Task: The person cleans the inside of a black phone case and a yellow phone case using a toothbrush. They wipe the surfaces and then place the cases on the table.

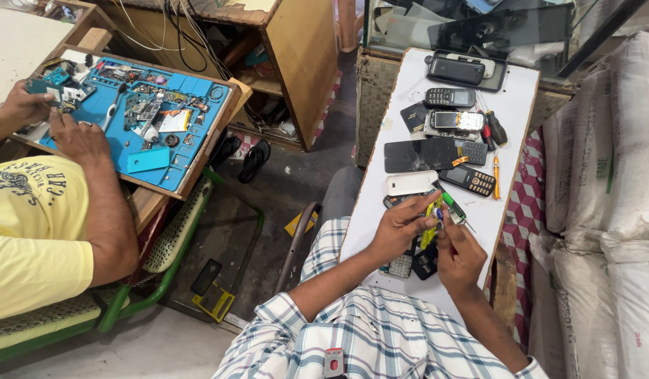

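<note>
Your white surface [510, 105] carries about ten phones and phone parts in a loose row running away from you: several keypad handsets, a cracked black screen [420, 154], one white back cover [411, 183]. At its near end your two hands meet. The left hand [397, 228] pinches a small yellow-green tool [434, 214] in its fingers, long axis upright and tilted away from you. Your right hand [459, 256], just right of it, closes its fingertips on the tool's middle. Two screwdrivers [494, 130] lie well beyond.
</note>
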